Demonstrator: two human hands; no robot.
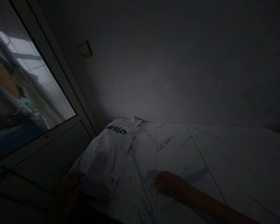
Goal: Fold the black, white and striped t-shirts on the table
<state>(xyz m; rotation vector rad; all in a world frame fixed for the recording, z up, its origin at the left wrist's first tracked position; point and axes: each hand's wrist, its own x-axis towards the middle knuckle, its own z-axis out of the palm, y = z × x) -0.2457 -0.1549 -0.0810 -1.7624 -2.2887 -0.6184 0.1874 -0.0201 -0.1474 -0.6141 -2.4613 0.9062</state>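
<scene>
Left hand (71, 180) is at the lettered white shirt's (102, 158) near edge, perhaps steadying it; its grip is too dark to tell. Bench (177, 146) supports the spread shirt. Right hand (166, 182) curls by a pale patch (151, 175), hold unclear.

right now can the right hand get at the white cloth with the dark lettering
Probably yes: past the pale item that the right hand seems to hold, only marbled tiles show between it and the white cloth.
</scene>
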